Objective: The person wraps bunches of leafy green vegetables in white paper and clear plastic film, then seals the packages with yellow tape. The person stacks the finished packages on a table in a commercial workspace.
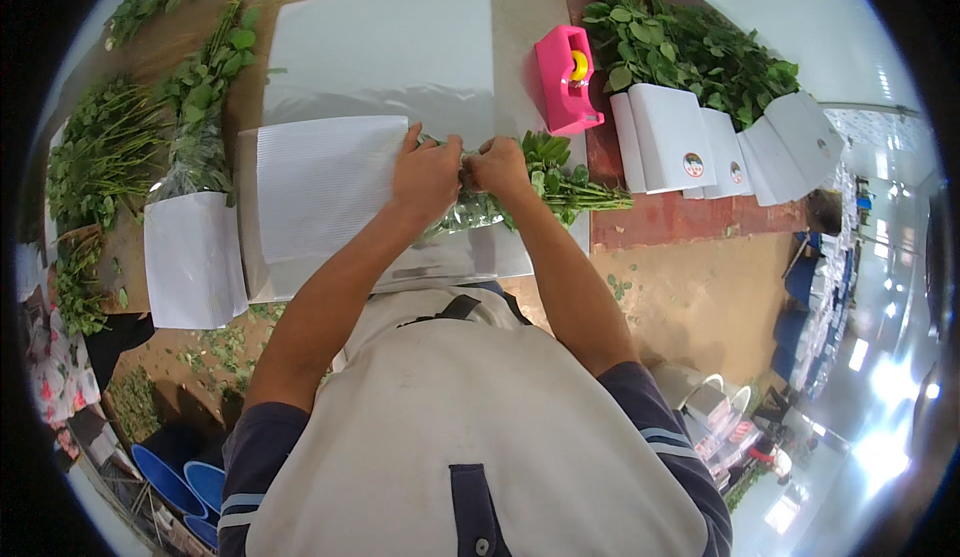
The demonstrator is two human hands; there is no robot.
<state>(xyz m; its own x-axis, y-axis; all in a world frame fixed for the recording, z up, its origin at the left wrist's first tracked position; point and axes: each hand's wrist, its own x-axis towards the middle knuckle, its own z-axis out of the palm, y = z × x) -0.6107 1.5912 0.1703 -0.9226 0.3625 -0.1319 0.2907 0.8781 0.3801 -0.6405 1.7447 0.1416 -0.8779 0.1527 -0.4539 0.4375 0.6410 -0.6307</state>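
Note:
Before me on the table lies a bundle of leafy stems [559, 182], its left part inside a white corrugated wrap [326, 185] and clear film. My left hand [429, 174] rests on the wrap's right edge, with its fingertips on the film. Close beside it, my right hand [496, 169] pinches the film around the leaves. The cut stem ends point right. Under the bundle are clear plastic sheets [379, 54]. A pink tape dispenser [559, 88] with a yellow roll stands just beyond my right hand.
Several bundles in white wraps [664, 140] lie at the right, their leaves [694, 46] pointing away. At the left are another wrapped bundle [193, 257] and loose leafy stems [105, 144]. Blue buckets [169, 478] stand on the floor at lower left, near scattered leaves.

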